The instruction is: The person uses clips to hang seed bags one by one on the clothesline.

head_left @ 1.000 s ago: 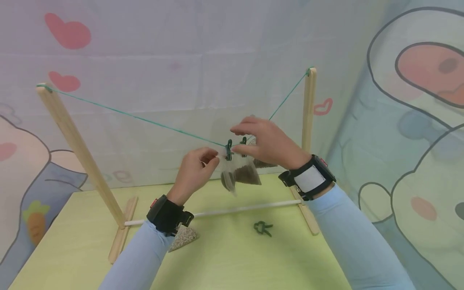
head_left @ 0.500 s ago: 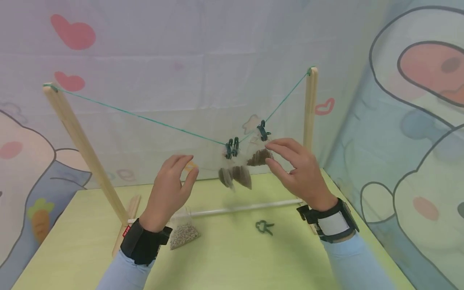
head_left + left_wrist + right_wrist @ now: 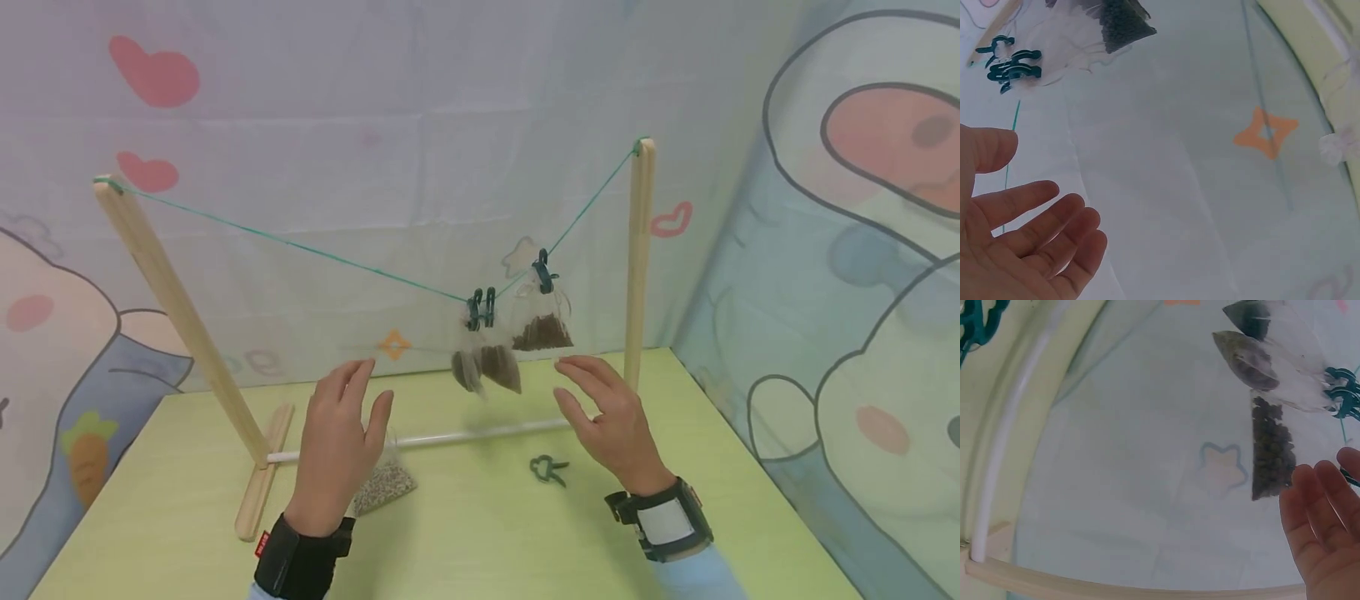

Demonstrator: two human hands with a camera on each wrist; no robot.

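My left hand hovers over the table beside a see-through bag of pale speckled grains, fingers relaxed and holding nothing. My right hand, also holding nothing, is just below and right of a small see-through bag of brown bits. That bag hangs from a dark green clip on a sagging green string. At the string's low point two more clips sit close together, bearing a brown-filled bag and a greyish-filled bag. In the left wrist view the palm is bare.
The string runs between two wooden posts, joined low down by a white rod. A loose green clip lies on the yellow-green table. Behind stands a printed cloth.
Both hands have come away from the clips and bags at the string, drawing back down and apart. The bag on the right now hangs in full view, and the left hand has let go.
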